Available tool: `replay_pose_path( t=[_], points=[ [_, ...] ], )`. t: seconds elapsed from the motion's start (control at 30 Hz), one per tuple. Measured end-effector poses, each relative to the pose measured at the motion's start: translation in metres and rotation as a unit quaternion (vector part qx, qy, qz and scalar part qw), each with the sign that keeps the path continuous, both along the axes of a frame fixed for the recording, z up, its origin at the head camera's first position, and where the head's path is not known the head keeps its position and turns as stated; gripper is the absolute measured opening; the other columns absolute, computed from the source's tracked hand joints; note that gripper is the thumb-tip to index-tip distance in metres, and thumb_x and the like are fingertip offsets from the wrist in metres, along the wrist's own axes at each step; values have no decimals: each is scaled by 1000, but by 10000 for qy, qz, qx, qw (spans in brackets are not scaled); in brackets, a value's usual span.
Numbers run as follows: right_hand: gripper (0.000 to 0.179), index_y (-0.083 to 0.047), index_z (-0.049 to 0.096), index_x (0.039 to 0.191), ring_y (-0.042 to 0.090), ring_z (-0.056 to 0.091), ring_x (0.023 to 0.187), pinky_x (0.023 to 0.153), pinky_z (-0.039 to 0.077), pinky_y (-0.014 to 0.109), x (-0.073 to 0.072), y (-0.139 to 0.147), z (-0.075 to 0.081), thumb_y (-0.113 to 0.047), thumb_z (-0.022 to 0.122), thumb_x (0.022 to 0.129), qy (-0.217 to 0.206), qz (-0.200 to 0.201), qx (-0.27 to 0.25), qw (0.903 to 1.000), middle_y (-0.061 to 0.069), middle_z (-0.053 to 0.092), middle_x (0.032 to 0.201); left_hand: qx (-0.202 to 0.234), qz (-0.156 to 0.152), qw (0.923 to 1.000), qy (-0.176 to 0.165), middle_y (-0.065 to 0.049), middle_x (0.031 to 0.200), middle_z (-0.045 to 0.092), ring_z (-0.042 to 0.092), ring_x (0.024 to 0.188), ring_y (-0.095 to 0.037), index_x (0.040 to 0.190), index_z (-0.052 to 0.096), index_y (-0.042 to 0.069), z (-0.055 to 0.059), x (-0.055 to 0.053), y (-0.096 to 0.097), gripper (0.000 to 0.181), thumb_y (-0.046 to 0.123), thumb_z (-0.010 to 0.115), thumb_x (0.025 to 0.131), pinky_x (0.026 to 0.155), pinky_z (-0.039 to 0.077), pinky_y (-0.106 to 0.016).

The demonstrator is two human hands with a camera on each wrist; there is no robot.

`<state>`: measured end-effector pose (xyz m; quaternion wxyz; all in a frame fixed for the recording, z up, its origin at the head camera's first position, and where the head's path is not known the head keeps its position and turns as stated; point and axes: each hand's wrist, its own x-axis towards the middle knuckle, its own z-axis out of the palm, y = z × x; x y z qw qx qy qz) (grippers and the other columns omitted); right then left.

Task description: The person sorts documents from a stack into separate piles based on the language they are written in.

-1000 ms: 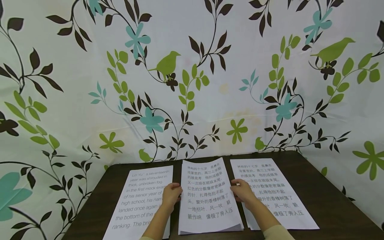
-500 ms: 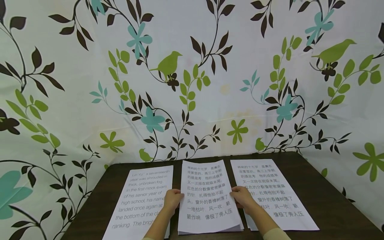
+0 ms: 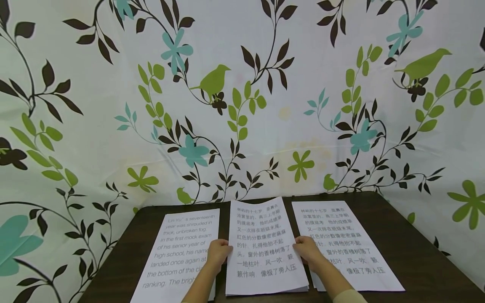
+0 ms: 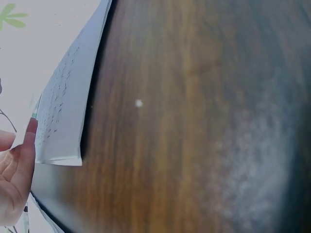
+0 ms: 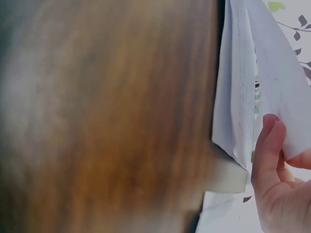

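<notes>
The middle sheet [image 3: 261, 248] is lying between the left-hand papers [image 3: 176, 252] and the right-hand papers [image 3: 363, 252] on the dark table [image 3: 413, 256], and I'm keeping both sides under control! My left hand [image 3: 219, 252] is pinching its left edge, my right hand [image 3: 307, 251] is pinching its right edge, and neither is letting go.

And here's the change: compared with half a second ago, the far right corner is riding higher, while the near right corner is sitting further right, leaving less of the stack beneath showing. My hands are gripping nearer to me than a second ago, too. To my judgement that's meaning the sheet is being shifted and bent in the grip, with nothing being settled.

Now, the views! From the head, I'm seeing the print and the whole row, but the underside is hiding. The right wrist is giving that away: a gap is opening between the raised sheet and the lower papers [image 5: 235, 82], the patterned cloth [image 5: 302, 36] showing through it. The left wrist is showing a pinch, thumb against fingers, though I'm not able to tell how many sheets are being caught.
</notes>
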<state>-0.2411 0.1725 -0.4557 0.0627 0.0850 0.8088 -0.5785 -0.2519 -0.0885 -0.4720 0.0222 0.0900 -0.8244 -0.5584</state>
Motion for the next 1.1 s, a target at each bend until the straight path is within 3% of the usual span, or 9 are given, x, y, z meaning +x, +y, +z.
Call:
replay_pose_path(
  t=[0.3,0.73,1.1],
  points=[
    [32,12,46,109,19,54,66,56,45,29,-2,8,11,-6,45,83,-21,-188,192,9996,10,55,79,209,-116,9996,169,-9,74,56,51,59,-17,94,58,-11,7,-4,7,24,1,55,73,48,44,-26],
    [36,13,42,114,19,56,67,57,47,29,-2,30,23,-6,43,84,50,-341,409,9986,14,54,86,216,-144,9997,39,-8,73,56,52,58,-17,92,59,-7,22,-10,28,20,2,56,74,49,44,-26],
    [32,12,44,111,18,56,60,49,45,25,1,53,36,-5,43,83,148,-546,598,9966,13,54,80,514,-385,9979,-8,-9,73,55,56,59,-17,91,59,-7,31,-13,55,18,2,56,75,51,48,-27]
  ],
)
